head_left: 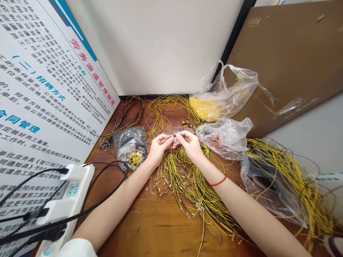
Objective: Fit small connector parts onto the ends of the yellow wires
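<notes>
Pinching narrowly, I hold a small silver metal terminal [175, 140] between left hand [160, 147] and right hand [189, 145], fingertips [171, 138] meeting to steady the tiny part above thin yellow insulated wires [182, 178].

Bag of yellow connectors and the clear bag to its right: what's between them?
Head view: the left hand and right hand, close together above loose yellow wires.

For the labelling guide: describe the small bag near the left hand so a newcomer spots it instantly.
On the wooden table against the large printed notice board, find the person's left hand. Just left of it sits a small dark plastic bag. Unlike the clear bags on the right, it is dark and shows small yellow parts through its lower side.
</notes>
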Demonstrator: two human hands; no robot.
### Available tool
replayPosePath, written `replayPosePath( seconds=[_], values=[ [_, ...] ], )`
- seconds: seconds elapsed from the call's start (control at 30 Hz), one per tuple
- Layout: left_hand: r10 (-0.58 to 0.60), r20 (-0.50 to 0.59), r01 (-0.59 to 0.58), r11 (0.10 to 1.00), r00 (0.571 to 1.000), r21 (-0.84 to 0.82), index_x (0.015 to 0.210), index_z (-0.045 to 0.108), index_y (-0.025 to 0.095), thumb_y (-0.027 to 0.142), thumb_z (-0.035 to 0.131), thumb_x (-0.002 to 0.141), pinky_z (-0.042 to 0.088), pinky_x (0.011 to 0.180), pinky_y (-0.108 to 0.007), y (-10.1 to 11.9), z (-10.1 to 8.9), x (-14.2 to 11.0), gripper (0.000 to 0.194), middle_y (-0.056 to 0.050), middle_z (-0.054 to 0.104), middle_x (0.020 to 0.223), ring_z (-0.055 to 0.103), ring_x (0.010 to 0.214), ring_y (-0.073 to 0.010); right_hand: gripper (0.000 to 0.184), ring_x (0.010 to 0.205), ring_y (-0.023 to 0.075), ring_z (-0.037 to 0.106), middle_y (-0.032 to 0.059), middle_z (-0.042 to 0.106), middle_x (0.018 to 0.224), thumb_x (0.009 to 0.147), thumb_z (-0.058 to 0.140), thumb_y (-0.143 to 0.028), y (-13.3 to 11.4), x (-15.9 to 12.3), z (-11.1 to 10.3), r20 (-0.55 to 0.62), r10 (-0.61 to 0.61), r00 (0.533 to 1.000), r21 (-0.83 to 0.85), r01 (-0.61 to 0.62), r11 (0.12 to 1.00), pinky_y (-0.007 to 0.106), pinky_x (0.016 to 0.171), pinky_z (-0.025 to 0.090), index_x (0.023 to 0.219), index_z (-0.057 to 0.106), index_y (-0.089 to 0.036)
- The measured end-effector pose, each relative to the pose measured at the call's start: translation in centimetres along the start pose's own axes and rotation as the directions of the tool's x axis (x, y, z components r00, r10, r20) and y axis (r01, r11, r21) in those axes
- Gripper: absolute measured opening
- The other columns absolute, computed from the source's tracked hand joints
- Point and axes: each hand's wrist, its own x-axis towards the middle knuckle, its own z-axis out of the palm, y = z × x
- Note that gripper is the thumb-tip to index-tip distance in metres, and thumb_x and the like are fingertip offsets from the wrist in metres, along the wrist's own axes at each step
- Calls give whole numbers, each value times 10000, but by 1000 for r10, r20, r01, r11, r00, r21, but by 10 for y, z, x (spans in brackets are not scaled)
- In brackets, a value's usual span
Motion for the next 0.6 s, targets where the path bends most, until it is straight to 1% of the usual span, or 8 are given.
replayPosePath(
  seconds=[0.13,0.27,0.43,0.6],
  values=[
    [14,-2,-14,1000,1000,6,715,609,123,372,876,511,546,601,-243,0,0,0,418,-27,708,660,659,579,-117,280,612,139,585,0,619,647,765,651,-452,0,-2,2,3,-6,1000,5,6,1000,285,613,491,694,577,-192],
    [21,-7,-21,1000,1000,11,699,610,125,370,880,498,539,592,-231,0,1,-1,415,-20,703,644,649,570,-107,273,601,132,576,-6,612,639,754,661,-447,-2,-2,2,-2,-1,1000,-9,1,1000,277,598,481,699,581,-192],
    [37,-11,-37,999,999,40,677,619,133,381,878,490,527,570,-231,-1,1,0,404,-4,692,618,626,532,-98,300,589,123,557,-19,591,610,718,691,-464,-2,2,-2,43,15,999,0,-15,1000,276,604,474,667,570,-194],
    [65,-24,-63,996,998,66,654,628,134,381,874,492,524,583,-247,-2,0,0,384,-2,690,619,614,525,-98,326,574,112,544,-25,576,587,701,705,-464,-3,4,-4,78,22,997,12,-23,1000,267,594,460,623,545,-191]
  ],
)
